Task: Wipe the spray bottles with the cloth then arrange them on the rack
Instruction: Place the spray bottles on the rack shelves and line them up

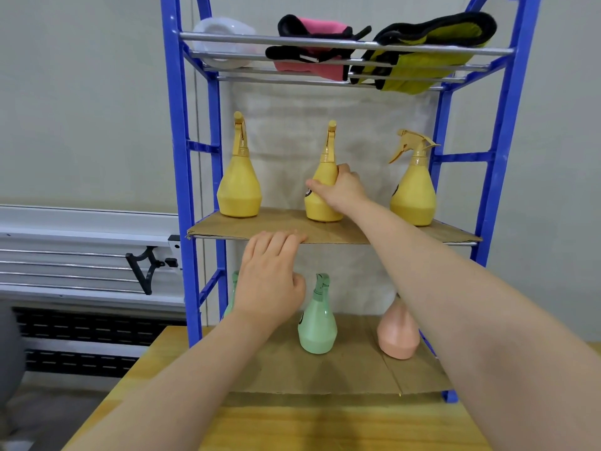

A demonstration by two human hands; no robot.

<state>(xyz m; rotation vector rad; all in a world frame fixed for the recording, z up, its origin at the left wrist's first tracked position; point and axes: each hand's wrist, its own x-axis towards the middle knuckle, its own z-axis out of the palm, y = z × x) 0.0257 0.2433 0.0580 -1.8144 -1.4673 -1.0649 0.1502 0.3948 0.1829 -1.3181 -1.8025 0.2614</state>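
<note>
Three yellow spray bottles stand on the middle cardboard shelf of the blue rack: one at the left, one in the middle, one at the right. My right hand grips the middle yellow bottle round its body. My left hand rests with its fingers on the front edge of that shelf. On the lower shelf stand a green bottle, a pink bottle partly behind my right arm, and another green bottle mostly hidden by my left hand.
The top wire shelf holds a pink cloth, a yellow-green cloth and a white container. The rack stands on a wooden table. A white rail unit with a black bracket runs along the wall at left.
</note>
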